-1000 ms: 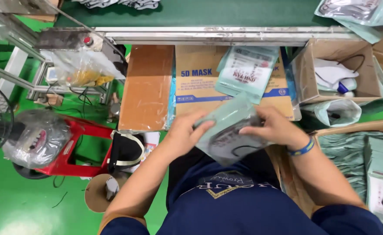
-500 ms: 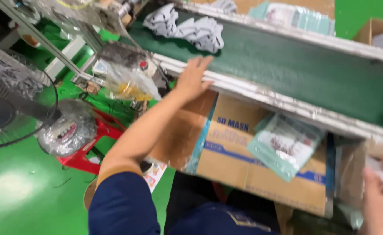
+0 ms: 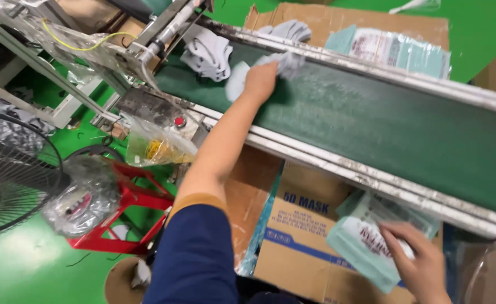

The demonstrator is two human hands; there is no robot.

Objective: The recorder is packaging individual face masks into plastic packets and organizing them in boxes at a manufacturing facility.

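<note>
The left hand (image 3: 261,79) reaches far out over the dark green conveyor belt (image 3: 372,124), near its far edge, with its fingers closed around a small bunch of pale grey cloth face masks (image 3: 284,65). Another loose heap of grey masks (image 3: 207,53) lies just beside it on the belt, towards the left end. The right hand (image 3: 419,262) rests at the near edge of the belt, below its metal rail, fingers spread flat and pressing on a pale green plastic pouch (image 3: 366,239) that lies on top of a brown cardboard box with blue print (image 3: 298,236). More pale green pouches (image 3: 391,48) sit in an open brown carton beyond the far edge of the belt.
</note>
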